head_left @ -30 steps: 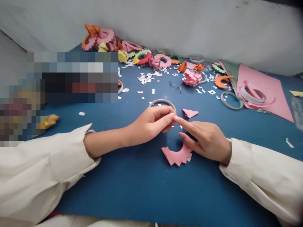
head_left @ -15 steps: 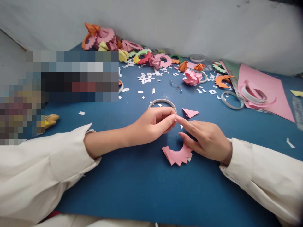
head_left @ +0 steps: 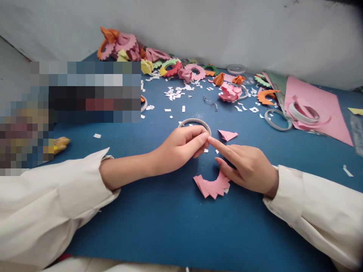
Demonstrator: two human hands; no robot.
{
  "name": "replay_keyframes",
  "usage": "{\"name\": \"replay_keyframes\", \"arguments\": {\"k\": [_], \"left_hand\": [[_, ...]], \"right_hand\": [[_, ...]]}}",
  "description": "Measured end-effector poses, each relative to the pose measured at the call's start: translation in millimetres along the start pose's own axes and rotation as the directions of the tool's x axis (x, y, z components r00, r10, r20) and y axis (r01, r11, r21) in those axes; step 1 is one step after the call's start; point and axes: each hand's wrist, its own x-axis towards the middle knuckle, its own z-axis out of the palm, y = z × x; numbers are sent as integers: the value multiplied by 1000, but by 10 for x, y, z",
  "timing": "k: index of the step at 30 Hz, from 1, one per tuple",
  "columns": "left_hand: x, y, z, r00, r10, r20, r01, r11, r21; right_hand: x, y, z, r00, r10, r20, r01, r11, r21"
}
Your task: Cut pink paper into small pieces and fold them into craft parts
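My left hand is closed, its thumb pressed against the curled index finger. Whatever lies in that pinch is too small or hidden to name. Right behind it shows the upper rim of a narrow white roll of tape, the rest covered by the hand. My right hand has its index finger stretched out, the tip touching the left thumb and index tips; its thumb is held apart. Partly under that thumb is a toothed arc of folded pink paper. Beyond the right hand lies a pink folded paper triangle.
White paper scraps are scattered over the blue table. Folded paper rings and crumpled pieces line the back. At right lie tape rolls and a pink sheet. A blurred patch covers the left.
The left fingertips have shifted slightly left, and the right index tip has followed, still touching them. The pink arc and triangle lie as before.
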Motion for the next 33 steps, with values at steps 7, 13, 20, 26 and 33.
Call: {"name": "replay_keyframes", "arguments": {"k": [7,13,20,26,33], "left_hand": [[12,-1,20,1000,15,2,-15,998,68],[6,-23,23,999,34,21,-36,990,137],[-5,-25,20,993,67,92,-92,952,291],[-19,-17,40,996,82,-42,-70,969,239],[-22,-1,41,993,85,-80,-74,989,126]], "right_hand": [[17,6,-1,1000,13,16,-13,1000,16],[1,7,8,1000,6,19,-6,1000,-18],[4,23,5,999,-41,21,41,999,-23],[12,10,-1,1000,-8,15,8,1000,-16],[4,15,14,1000,-2,20,2,1000,-5]]}}
